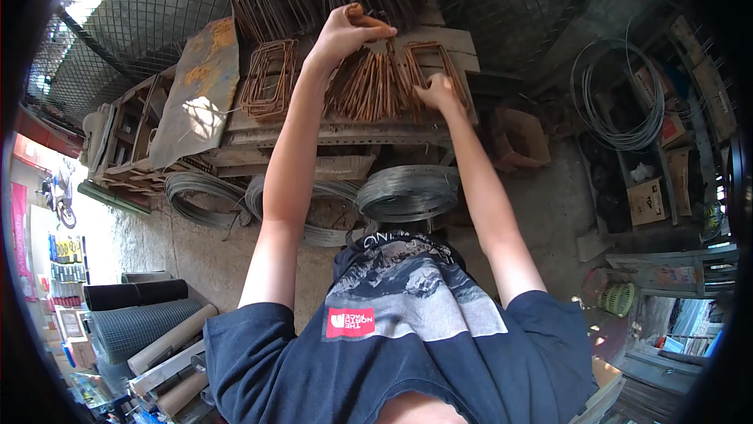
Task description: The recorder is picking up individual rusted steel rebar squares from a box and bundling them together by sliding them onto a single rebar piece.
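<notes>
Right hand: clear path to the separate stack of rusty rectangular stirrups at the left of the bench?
Probably not easily. The right hand rests on the middle bundle, and the left arm crosses between it and the left stack.

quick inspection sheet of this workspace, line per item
surface: wooden workbench, worn, mostly covered.
job's things: rusty bent wire stirrups bunched upright on the bench; a separate stack lies to the left.
clutter: rusted metal sheet leaning on the bench's left end; cardboard boxes at right.
hands: left hand grips a brown handle-like piece; right hand rests on the stirrups.
cables: wire coils under the bench, another at right.
surroundings: wire mesh panels behind, mesh rolls on the floor.
</notes>
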Available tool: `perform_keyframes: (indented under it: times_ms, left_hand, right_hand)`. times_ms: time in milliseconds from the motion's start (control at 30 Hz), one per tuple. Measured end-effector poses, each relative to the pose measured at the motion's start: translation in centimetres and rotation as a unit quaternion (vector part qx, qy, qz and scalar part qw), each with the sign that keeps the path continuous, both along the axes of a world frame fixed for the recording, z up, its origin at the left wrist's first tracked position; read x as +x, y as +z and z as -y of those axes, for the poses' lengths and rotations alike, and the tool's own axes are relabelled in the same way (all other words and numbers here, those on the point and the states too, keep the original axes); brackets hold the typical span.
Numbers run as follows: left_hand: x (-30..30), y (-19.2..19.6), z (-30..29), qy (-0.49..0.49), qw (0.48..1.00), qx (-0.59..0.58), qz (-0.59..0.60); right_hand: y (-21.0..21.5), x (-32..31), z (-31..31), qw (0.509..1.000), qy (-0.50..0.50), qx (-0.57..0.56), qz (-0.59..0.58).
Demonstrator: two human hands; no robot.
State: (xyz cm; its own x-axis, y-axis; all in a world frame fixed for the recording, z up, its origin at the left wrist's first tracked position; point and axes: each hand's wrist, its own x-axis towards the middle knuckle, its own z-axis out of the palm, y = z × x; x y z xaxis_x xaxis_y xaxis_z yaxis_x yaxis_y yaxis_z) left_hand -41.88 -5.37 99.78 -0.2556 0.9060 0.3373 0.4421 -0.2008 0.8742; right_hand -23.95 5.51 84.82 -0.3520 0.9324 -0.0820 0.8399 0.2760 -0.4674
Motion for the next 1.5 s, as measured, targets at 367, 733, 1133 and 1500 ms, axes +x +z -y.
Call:
perform_keyframes:
  times_ms: [367,733,1133,1500]
  left_hand:
    - [0.7,0.1,0.4,0.028,0.999,0.013,0.009]
    - [0.1,-0.7,0.2,0.010,0.999,0.042,0.014]
    - [0.5,-0.4,0.0,0.015,1.000,0.020,0.016]
    - [0.3,-0.1,0.3,-0.021,0.994,0.000,0.109]
  right_hand:
    - [0.2,0.0,-0.8,0.976,-0.083,-0.057,-0.192]
    - [0.0,-1.6,1.6,0.982,0.064,0.154,-0.087]
    - [1.6,-0.4,-0.8,0.923,-0.151,0.135,-0.327]
    - [11.6,5.7,-0.2,0.838,0.128,0.047,-0.528]
